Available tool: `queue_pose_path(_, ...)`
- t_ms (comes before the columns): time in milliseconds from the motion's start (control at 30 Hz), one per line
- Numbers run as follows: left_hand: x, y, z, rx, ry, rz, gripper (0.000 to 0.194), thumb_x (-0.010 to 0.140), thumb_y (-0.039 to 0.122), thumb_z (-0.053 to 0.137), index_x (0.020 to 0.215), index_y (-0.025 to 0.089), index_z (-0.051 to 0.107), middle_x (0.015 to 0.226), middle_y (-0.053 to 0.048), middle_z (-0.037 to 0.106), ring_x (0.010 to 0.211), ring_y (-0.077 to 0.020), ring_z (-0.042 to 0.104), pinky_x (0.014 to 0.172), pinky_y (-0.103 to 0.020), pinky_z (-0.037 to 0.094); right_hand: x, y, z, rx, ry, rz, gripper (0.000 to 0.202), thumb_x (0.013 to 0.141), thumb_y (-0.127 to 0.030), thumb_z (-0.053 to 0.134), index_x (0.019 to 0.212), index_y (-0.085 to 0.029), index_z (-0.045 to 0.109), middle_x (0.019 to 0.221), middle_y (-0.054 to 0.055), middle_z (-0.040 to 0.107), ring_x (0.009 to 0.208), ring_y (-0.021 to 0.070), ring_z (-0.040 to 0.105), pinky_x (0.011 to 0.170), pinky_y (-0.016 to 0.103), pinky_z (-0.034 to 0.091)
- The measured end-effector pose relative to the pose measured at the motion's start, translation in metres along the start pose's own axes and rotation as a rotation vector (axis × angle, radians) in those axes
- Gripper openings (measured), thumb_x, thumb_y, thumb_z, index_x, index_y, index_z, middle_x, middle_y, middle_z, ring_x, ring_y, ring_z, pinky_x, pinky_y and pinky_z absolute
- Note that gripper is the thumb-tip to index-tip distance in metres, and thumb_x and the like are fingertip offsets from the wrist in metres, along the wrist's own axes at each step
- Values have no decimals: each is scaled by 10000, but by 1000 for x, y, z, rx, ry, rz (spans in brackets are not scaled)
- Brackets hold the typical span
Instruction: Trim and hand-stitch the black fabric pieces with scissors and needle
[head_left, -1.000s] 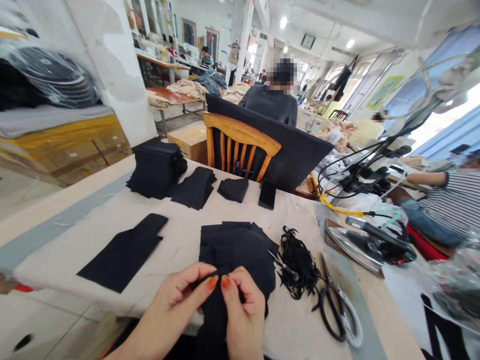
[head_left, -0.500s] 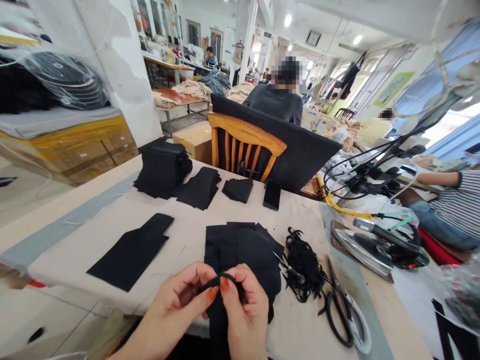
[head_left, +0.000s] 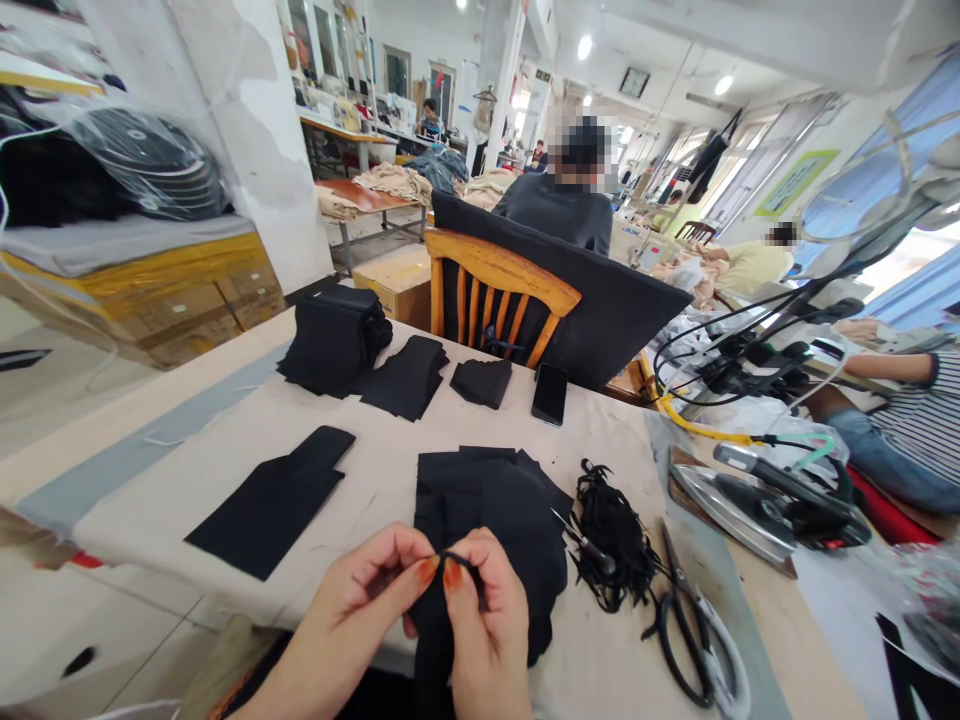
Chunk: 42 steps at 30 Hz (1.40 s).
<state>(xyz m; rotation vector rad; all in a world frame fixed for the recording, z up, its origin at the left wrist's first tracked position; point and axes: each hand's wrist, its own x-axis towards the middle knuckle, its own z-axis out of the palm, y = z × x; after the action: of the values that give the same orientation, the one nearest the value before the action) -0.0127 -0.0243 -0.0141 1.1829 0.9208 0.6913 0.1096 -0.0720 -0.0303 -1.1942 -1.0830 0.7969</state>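
Observation:
Near the table's front edge, my left hand [head_left: 382, 585] and my right hand [head_left: 484, 600] pinch a piece of black fabric [head_left: 433, 640] between thumbs and fingertips. The thumbs almost touch, and the cloth's upper edge is bent over at the pinch. Part of it hangs down between the hands. Behind them lies a pile of black cut fabric pieces [head_left: 487, 490]. To its right are a heap of thin black strips [head_left: 615, 530], a small pointed tool with a dark handle [head_left: 596, 550] and scissors [head_left: 686, 620].
A single black cut piece [head_left: 274, 500] lies at left. Along the back stand a tall black fabric stack [head_left: 334, 340], smaller stacks [head_left: 405, 375] and a phone [head_left: 550, 394]. An iron [head_left: 765, 500] rests at right by cables. A wooden chair [head_left: 502, 275] and a seated person [head_left: 562, 205] are beyond.
The whole view has shifted slightly, so the table things appear a little further right. My hands keep their pinch, and less of the fabric's folded edge shows above the left fingers.

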Motion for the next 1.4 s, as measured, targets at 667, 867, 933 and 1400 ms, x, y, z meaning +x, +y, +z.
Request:
queue_pose_path(667, 0, 1, -7, -69, 24, -18, 229, 831, 426, 636, 748, 212, 623, 651, 53, 538, 579, -106, 497, 523, -180, 457, 0, -4, 2, 153, -34, 91, 114, 914, -289, 518, 833, -224, 566, 793, -12, 499, 709, 126, 482, 641, 233, 415)
queue_pose_path(867, -3, 8, -9, -124, 95, -9, 226, 807, 408, 670, 732, 198, 630, 606, 59, 515, 549, -94, 470, 498, -166, 463, 4, -5, 3, 157, 77, 161, 120, 854, -285, 598, 772, -199, 616, 732, -22, 488, 625, 105, 428, 569, 206, 391)
queue_pose_path(933, -4, 9, -9, -133, 98, -10, 205, 800, 398, 680, 755, 201, 644, 625, 53, 531, 565, -99, 478, 501, -171, 475, 4, -5, 3, 181, 77, 161, 129, 853, -281, 599, 756, -198, 618, 711, -25, 477, 612, 102, 415, 551, 202, 377)
queue_pose_path(1400, -18, 4, -12, 155, 136, 164, 96, 827, 311, 644, 874, 279, 722, 796, 10, 684, 748, -166, 601, 620, -192, 502, -2, -8, 10, 221, 48, 119, 93, 856, -254, 618, 771, -223, 639, 713, -33, 486, 635, 97, 433, 577, 193, 375)
